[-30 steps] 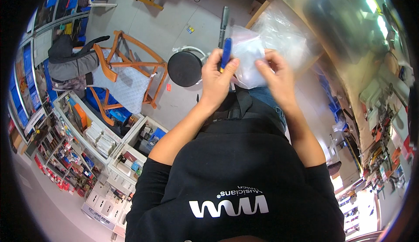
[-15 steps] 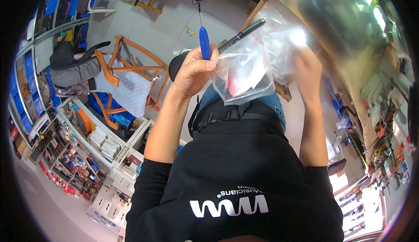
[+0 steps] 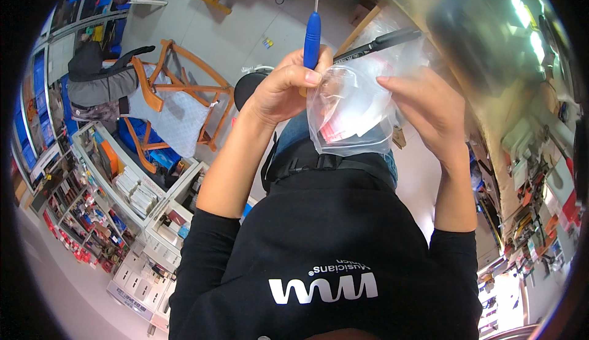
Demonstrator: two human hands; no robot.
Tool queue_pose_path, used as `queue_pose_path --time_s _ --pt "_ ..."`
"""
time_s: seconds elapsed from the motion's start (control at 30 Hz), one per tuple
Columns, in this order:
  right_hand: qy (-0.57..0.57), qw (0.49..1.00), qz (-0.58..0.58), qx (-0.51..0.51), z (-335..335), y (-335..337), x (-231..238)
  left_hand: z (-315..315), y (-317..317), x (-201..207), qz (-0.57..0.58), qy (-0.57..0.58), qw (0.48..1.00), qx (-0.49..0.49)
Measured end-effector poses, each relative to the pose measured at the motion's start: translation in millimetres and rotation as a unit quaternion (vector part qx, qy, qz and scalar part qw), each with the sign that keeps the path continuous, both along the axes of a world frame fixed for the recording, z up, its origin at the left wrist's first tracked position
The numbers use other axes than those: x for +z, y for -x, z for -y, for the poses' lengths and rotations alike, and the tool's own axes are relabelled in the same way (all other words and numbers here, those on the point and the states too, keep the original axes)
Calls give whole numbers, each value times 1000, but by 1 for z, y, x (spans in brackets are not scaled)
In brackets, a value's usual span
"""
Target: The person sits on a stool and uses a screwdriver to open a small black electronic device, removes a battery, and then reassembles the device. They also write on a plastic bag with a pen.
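Observation:
My left hand (image 3: 288, 85) is closed around a blue-handled screwdriver (image 3: 312, 39), its thin shaft pointing up and away. That hand also pinches the left edge of a clear plastic bag (image 3: 353, 110), with white and reddish-pink contents showing through. A black pen (image 3: 383, 42) slants to the right from behind the bag, its near end hidden by the left fingers. On the bag's right, my right hand (image 3: 432, 107) is closed with its thumb pressed on clear plastic. Its other fingers are partly hidden, and glare blurs where one layer of plastic ends.
A long workbench (image 3: 454, 27) runs along the right, with tools hanging or lying beyond it. To the left stands a wooden chair (image 3: 178, 88) with a pale cloth and a dark jacket. Shelves (image 3: 40, 113) with blue bins and open drawers (image 3: 135, 180) line the left side.
My right hand has come left and in, its thumb now against the bag's right side. My left hand, with screwdriver, pen and bag, has shifted slightly right; the screwdriver and pen have turned clockwise.

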State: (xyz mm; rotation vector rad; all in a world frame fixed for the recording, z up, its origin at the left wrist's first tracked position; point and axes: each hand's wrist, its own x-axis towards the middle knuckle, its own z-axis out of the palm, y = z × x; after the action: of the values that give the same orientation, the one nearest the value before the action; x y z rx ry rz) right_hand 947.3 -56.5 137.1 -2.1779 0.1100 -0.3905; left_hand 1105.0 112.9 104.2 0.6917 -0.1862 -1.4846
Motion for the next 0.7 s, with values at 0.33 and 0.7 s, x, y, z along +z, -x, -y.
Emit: queue_pose_path --time_s 0.33,0.7 --pt "-58 998 34 -1 -9 -6 -1 -11 -17 3 100 3 995 -22" --pt "-107 974 -23 -198 -31 -6 2 11 5 20 647 -47 744 162"
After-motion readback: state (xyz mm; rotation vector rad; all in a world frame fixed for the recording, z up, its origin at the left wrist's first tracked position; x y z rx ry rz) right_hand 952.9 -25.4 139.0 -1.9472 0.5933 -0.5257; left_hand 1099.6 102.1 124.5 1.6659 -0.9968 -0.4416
